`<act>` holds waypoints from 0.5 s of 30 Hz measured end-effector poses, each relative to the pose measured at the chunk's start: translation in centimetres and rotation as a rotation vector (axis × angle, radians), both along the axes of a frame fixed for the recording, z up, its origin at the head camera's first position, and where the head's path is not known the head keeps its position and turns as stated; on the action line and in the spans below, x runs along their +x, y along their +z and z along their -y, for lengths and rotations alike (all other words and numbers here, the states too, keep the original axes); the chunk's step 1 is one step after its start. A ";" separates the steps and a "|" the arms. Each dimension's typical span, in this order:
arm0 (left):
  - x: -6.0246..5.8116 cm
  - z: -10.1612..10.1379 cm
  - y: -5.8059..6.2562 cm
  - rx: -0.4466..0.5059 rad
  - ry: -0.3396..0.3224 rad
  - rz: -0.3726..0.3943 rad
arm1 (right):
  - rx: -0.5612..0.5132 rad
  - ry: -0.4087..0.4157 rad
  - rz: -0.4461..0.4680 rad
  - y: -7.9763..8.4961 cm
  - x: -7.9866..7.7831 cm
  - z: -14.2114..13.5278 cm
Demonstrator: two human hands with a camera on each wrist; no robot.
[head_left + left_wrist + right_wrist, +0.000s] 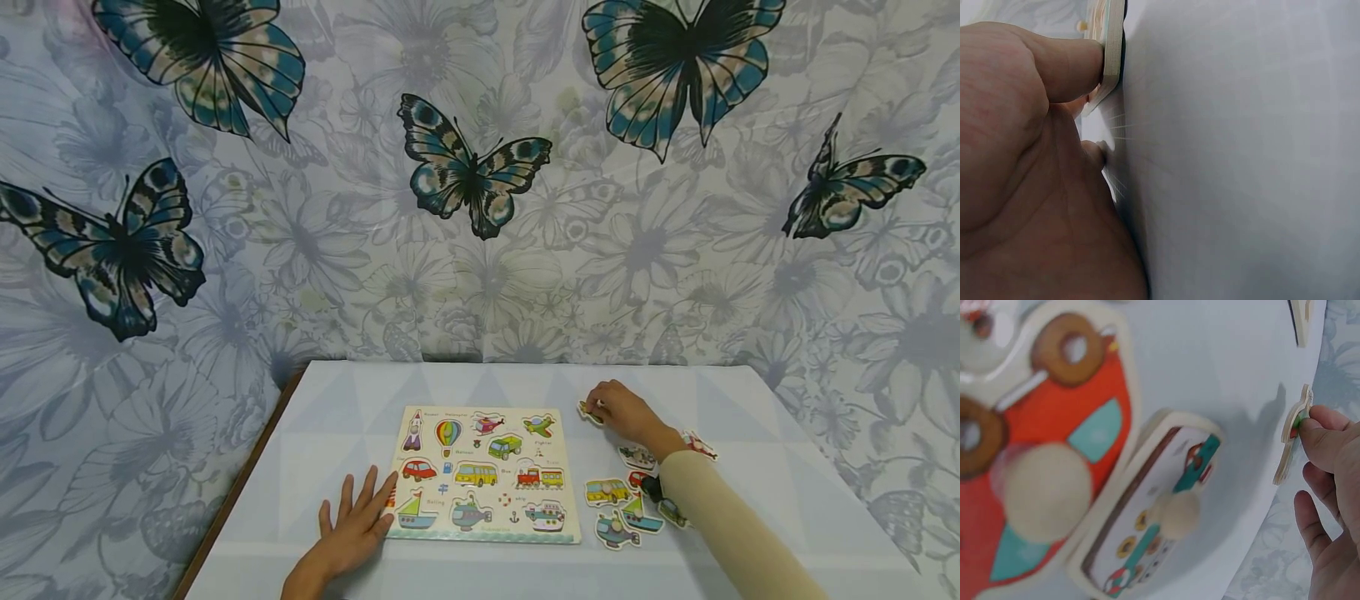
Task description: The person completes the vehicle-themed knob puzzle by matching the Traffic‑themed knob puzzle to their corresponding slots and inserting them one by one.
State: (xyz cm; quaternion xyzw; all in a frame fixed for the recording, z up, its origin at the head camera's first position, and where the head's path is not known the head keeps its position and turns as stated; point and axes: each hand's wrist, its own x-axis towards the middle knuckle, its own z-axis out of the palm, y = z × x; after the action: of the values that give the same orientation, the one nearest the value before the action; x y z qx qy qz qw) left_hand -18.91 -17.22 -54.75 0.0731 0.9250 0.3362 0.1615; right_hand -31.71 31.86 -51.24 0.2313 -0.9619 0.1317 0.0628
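Note:
A vehicle puzzle board (484, 475) lies flat on the table, printed with a rocket, balloon, car, bus, train and boats. At its left edge rests my left hand (347, 527), fingers spread. The left wrist view shows a digit of that hand (1075, 69) against the thick edge of the board (1113, 50). Beyond the board's upper right corner my right hand (624, 412) pinches a small wooden puzzle piece (589, 413). In the right wrist view this puzzle piece (1293, 428) is tilted nearly edge-on, with some green and red showing; its picture is unclear.
Right of the board lie several loose pieces: a bus (607, 492), a sailboat (642, 515), a submarine (617, 531) and a ship (637, 457). The right forearm partly covers others. A red car piece (1066, 444) has a round wooden knob. Behind the table (337, 400) hangs a butterfly-patterned cloth (495, 283).

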 end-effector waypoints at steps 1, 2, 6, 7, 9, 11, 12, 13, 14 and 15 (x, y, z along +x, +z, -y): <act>0.0 0.0 -0.1 -0.010 -0.003 0.003 | 0.001 0.005 -0.001 0.1 0.0 0.2; -0.1 0.0 -0.2 -0.017 -0.005 0.002 | 0.000 0.008 -0.002 0.1 0.0 0.3; -0.1 0.2 -0.8 -0.018 -0.012 -0.016 | -0.010 0.024 -0.002 0.3 -0.1 1.1; -0.2 0.2 -0.9 0.006 -0.013 -0.023 | -0.014 0.026 0.002 0.3 -0.1 1.3; -0.2 0.3 -1.2 0.018 -0.015 -0.035 | -0.015 0.033 0.006 0.4 -0.1 1.9; -0.3 0.4 -1.4 0.021 -0.016 -0.035 | -0.014 0.040 0.010 0.6 -0.1 2.4; -0.4 0.5 -1.4 0.023 -0.016 -0.033 | -0.015 0.041 0.014 0.6 -0.2 2.7; -0.4 0.5 -1.5 0.009 -0.014 -0.026 | -0.012 0.042 0.014 0.7 -0.2 3.0; -0.5 0.5 -1.5 -0.006 -0.013 -0.019 | -0.010 0.042 0.015 0.7 -0.3 3.2; -0.6 0.5 -1.5 -0.004 -0.013 -0.013 | -0.009 0.044 0.016 0.8 -0.3 3.5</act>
State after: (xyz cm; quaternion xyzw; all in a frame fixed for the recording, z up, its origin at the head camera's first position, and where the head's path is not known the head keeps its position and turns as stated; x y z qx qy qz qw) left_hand -19.50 -17.72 -56.29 0.0808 0.9262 0.3328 0.1580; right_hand -32.05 28.36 -50.45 0.2509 -0.9565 0.1391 0.0532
